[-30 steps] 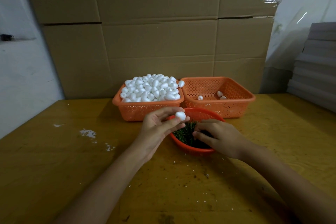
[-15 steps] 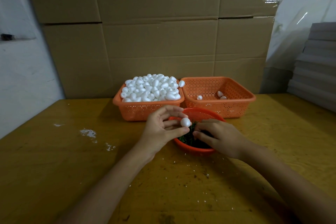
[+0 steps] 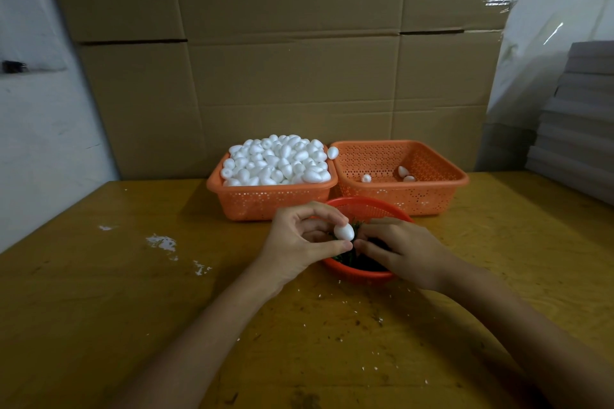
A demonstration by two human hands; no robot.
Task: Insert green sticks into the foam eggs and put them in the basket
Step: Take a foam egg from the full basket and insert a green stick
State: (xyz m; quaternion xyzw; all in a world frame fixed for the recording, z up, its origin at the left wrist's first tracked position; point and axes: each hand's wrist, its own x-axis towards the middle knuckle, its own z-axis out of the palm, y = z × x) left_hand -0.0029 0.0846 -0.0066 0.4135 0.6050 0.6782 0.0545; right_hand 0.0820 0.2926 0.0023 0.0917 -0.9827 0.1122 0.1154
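My left hand [image 3: 300,242] pinches a white foam egg [image 3: 344,231] between thumb and fingertips, just above the round red bowl [image 3: 360,206] of green sticks [image 3: 347,257]. My right hand [image 3: 400,251] lies over the bowl with its fingers curled down among the sticks; whether it holds one is hidden. Behind, the left orange basket [image 3: 265,201] is heaped with foam eggs [image 3: 277,161]. The right orange basket [image 3: 428,191] holds three eggs [image 3: 403,172].
A wall of cardboard boxes [image 3: 282,60] stands behind the baskets. Grey stacked sheets [image 3: 578,129] sit at the right edge. White foam crumbs [image 3: 162,242] and dark specks are scattered on the yellow wooden table [image 3: 99,309].
My left hand has lowered the egg and brought it right, close to my right hand's fingertips over the bowl. My right hand has stayed in the bowl.
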